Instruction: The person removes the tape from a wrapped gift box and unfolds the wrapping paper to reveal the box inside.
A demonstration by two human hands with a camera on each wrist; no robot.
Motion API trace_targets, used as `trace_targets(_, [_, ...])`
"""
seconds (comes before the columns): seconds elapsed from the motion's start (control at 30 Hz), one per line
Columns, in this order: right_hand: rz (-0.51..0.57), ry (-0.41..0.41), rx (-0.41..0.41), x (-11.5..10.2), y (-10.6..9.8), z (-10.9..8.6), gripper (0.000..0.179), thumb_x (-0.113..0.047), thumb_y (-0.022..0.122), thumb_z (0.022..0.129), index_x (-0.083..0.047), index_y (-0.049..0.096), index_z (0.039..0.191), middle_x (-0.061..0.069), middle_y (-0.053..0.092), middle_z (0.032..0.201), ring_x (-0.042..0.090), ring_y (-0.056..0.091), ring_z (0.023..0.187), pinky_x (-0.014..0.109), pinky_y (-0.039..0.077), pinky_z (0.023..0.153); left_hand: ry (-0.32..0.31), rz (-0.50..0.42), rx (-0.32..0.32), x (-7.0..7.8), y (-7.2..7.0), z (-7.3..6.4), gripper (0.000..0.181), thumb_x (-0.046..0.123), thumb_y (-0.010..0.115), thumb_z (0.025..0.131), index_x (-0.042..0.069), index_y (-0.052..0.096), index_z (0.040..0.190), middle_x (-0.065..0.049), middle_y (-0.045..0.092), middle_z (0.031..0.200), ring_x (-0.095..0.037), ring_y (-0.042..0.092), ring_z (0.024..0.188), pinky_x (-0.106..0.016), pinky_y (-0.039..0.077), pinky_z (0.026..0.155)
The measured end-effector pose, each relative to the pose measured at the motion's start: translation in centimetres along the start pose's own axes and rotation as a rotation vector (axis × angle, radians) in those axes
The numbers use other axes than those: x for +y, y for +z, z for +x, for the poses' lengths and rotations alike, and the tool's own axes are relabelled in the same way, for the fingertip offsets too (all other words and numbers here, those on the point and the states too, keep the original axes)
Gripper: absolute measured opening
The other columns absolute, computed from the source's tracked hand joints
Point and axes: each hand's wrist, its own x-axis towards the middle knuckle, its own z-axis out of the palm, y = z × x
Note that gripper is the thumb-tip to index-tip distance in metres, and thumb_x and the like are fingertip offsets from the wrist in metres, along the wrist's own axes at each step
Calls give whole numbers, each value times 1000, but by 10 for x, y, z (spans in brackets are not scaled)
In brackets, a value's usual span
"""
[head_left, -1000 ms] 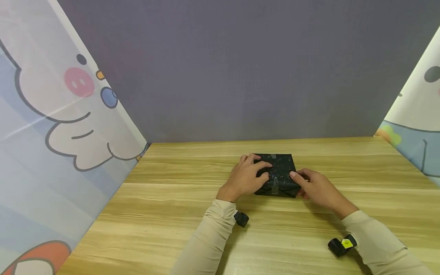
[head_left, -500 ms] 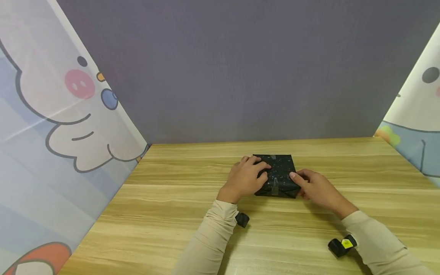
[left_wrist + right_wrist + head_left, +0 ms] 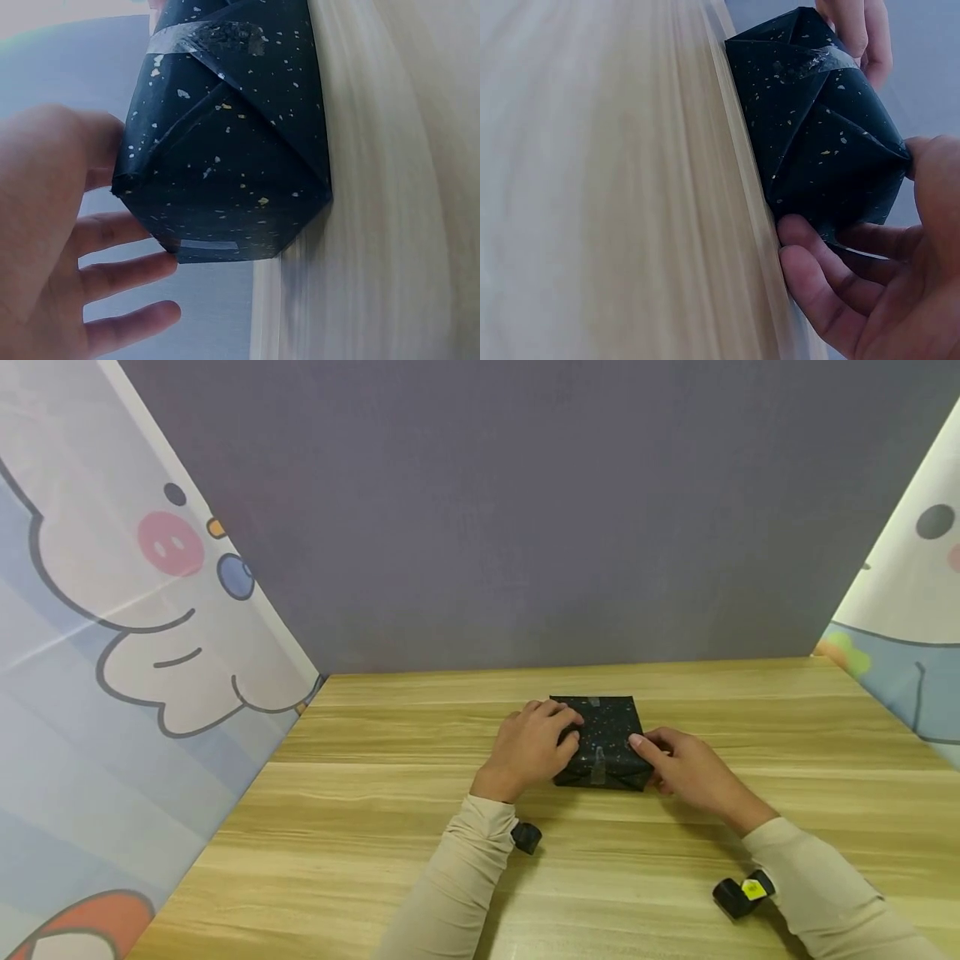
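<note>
A small box wrapped in black speckled paper [image 3: 611,727] sits on the wooden table, with clear tape strips on its top and near side. My left hand [image 3: 528,747] rests over its left part, fingertips on the top. In the left wrist view, the fingers of this left hand [image 3: 52,225] spread along the box's edge, fairly straight. My right hand [image 3: 690,772] grips the near right corner, thumb on top and fingers curled low against the side. The right wrist view shows folded paper flaps on the box [image 3: 817,135] held between thumb and fingers of the right hand [image 3: 907,277].
The wood-grain table [image 3: 337,827] reaches back to a grey panel [image 3: 487,527]. Cartoon-printed sheets stand at the left [image 3: 82,652] and right [image 3: 907,593]. A black camera [image 3: 738,893] sticks out from the right wrist, another black camera [image 3: 527,837] from the left.
My left fingertips have drawn back slightly to the left across the box top. The right hand keeps its grip, and the box stays in nearly the same place.
</note>
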Motion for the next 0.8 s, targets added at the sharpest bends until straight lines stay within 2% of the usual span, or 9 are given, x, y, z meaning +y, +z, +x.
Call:
trace_targets(0.13, [2,-6,0,0,0,0,64,-50,47,105,7,54,134,10,68,95,18,67,69,35,55,60,-20,-7,-11,0,-1,1,40,37,47,105,29,57,143,3,62,130,-18,61,111,-33,55,73])
trace_targets(0.23, [-8,-4,2,1,0,-1,64,-50,47,105,7,54,134,9,68,94,18,66,69,35,55,60,-28,-8,-51,2,-2,2,45,40,44,105,33,50,149,2,58,135,-19,59,111,-34,55,74])
trace_targets(0.4, [-9,1,5,1,0,-1,66,-51,47,105,7,54,134,10,68,94,18,67,69,35,55,60,-52,-35,-117,3,-2,4,43,45,42,106,37,52,147,3,51,143,-21,55,119,-39,53,85])
trace_targets(0.57, [-48,-1,28,-1,1,-1,70,-54,47,103,6,52,137,15,68,104,17,66,70,36,54,63,-65,-36,-133,1,-4,4,41,48,45,105,38,56,143,6,52,141,-22,56,118,-40,54,84])
trace_targets(0.7, [-97,-19,78,-3,1,-1,71,-55,48,103,7,52,138,20,68,112,16,66,75,38,54,68,-74,-40,-153,1,-6,5,40,50,46,105,40,57,142,8,51,142,-22,55,121,-44,52,89])
trace_targets(0.8, [-113,-28,113,-4,1,-2,71,-55,49,102,7,52,138,23,67,115,19,68,82,43,55,73,-76,-45,-157,1,-7,6,39,51,46,104,41,58,140,8,51,142,-22,54,123,-48,50,93])
